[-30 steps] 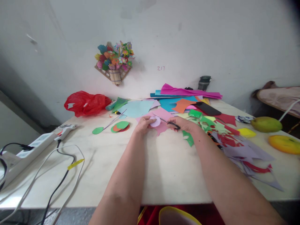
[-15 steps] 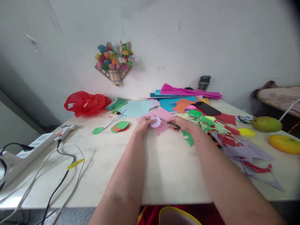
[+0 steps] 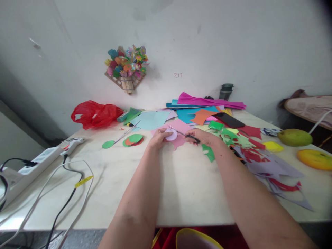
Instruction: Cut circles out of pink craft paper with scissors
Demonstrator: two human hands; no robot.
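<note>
Pinched in my left hand [image 3: 158, 137] is a round lavender paper disc [image 3: 171, 135]. My right hand [image 3: 199, 136] grips black-handled scissors [image 3: 192, 138], their blades reaching toward the disc's upper right edge. Whether the blades touch the paper I cannot tell. Beneath both hands lies a pink paper sheet [image 3: 178, 125] with a ragged lower edge. Left of my hands, green and orange paper circles [image 3: 135, 138] overlap in a small pile. A single green circle [image 3: 108, 144] lies farther left, by a thin pale strip [image 3: 127, 132].
Coloured scraps [image 3: 269, 162] cover the right side, beside a dark phone [image 3: 230, 120] and two mango-like fruits [image 3: 295, 137]. Rolled magenta paper [image 3: 207, 101] lies at the back. A red plastic bag [image 3: 95, 114] sits back left; a power strip [image 3: 38, 169] and cables run along the left.
The lavender disc and my left fingers have shifted very slightly to the left. My right hand and the scissors look almost the same.
</note>
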